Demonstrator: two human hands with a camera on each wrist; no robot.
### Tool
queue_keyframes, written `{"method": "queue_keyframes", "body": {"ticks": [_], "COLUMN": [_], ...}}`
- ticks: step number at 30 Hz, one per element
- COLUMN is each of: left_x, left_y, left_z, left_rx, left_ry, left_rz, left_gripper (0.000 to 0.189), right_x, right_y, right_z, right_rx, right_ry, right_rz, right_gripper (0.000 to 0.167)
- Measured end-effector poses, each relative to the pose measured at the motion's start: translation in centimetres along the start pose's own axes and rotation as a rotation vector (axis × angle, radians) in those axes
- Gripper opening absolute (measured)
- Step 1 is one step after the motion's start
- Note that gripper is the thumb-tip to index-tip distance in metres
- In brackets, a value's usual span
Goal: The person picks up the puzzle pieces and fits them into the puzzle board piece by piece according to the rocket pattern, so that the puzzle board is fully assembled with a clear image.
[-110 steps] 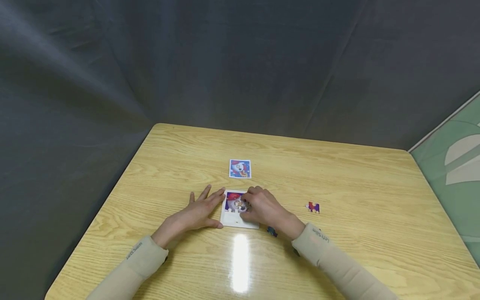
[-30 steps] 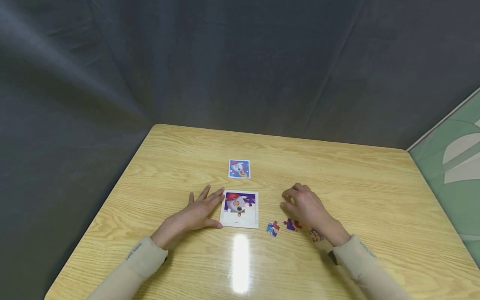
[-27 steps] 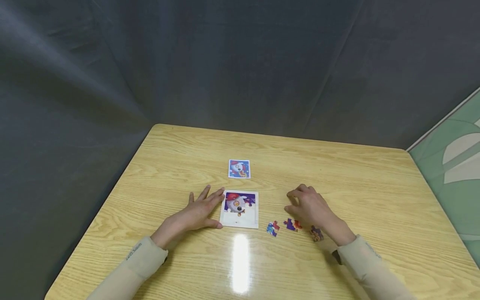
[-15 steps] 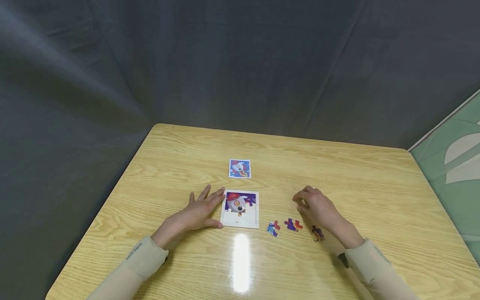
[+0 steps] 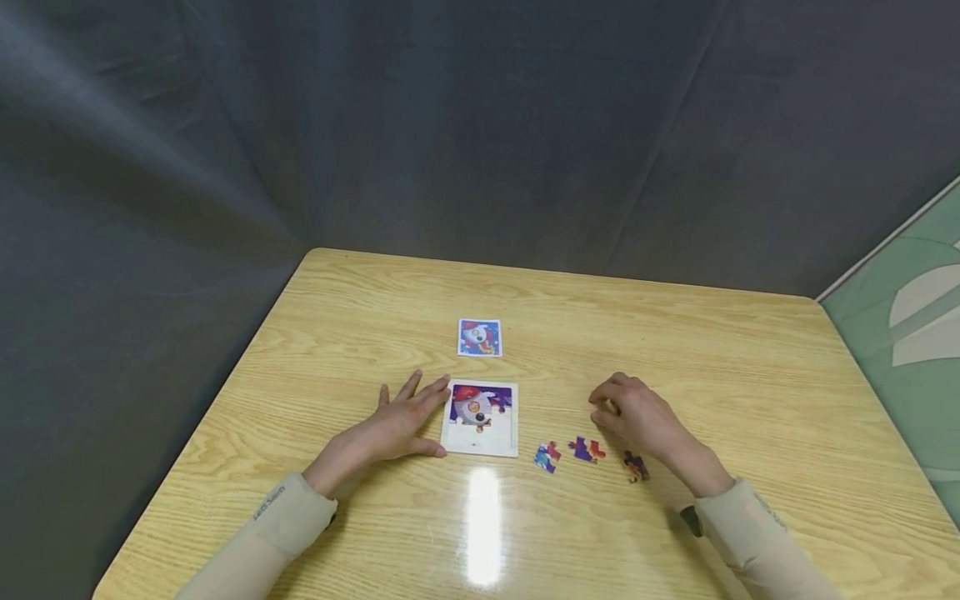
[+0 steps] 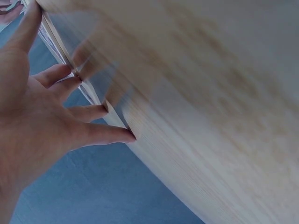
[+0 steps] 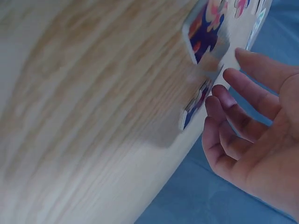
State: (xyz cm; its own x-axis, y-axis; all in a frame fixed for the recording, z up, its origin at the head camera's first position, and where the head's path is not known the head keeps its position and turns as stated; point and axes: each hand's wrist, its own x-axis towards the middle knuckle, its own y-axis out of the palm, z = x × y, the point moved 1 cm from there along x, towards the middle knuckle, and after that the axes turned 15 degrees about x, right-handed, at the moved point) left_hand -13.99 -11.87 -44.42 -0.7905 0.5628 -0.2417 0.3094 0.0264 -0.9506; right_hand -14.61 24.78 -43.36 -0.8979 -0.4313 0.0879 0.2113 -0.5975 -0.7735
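Note:
My left hand (image 5: 401, 423) lies with spread fingers against the left edge of a white puzzle tray (image 5: 495, 444). Part of a jigsaw picture (image 5: 471, 405), with a red-capped pale figure on purple, fills the tray's upper portion. To the right, my right hand (image 5: 637, 417) hovers above the table with fingers loosely bent. Nothing is between its thumb and fingers in the right wrist view, where a puzzle piece (image 7: 195, 103) lies on the table just beyond the fingertips. A dark-and-orange puzzle piece (image 5: 635, 467) lies below that hand in the head view.
Between tray and right hand lie a blue-and-red puzzle piece (image 5: 547, 457) and a purple-and-orange one (image 5: 587, 449). A small reference picture card (image 5: 480, 337) lies behind the tray on the wooden table (image 5: 360, 533). Dark cloth (image 5: 480, 150) hangs beyond the table's far edge.
Since the oldest frame, my right hand has moved from over the tray to the right side, uncovering several loose pieces. Over the last second it drifts slightly further right. The left hand stays put.

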Motion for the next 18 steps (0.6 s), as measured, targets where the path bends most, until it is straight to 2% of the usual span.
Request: {"method": "queue_keyframes", "body": {"ticks": [5, 13, 18], "left_x": [0.0, -0.1, -0.2], "left_y": [0.0, -0.1, -0.3], "left_z": [0.0, -0.1, -0.1], "left_rx": [-0.005, -0.007, -0.014], "left_ry": [0.004, 0.009, 0.008], "left_rz": [-0.003, -0.006, -0.005], "left_gripper": [0.088, 0.087, 0.087], "right_x": [-0.3, -1.6, -2.4], "right_y": [-0.8, -1.8, -2.1], "right_z": [-0.3, -1.0, -1.5], "right_rx": [-0.015, -0.059, -0.048], "right_ry": [0.015, 0.116, 0.154], "right_rz": [-0.018, 0.020, 0.027], "right_gripper": [0.023, 0.038, 0.039]}}
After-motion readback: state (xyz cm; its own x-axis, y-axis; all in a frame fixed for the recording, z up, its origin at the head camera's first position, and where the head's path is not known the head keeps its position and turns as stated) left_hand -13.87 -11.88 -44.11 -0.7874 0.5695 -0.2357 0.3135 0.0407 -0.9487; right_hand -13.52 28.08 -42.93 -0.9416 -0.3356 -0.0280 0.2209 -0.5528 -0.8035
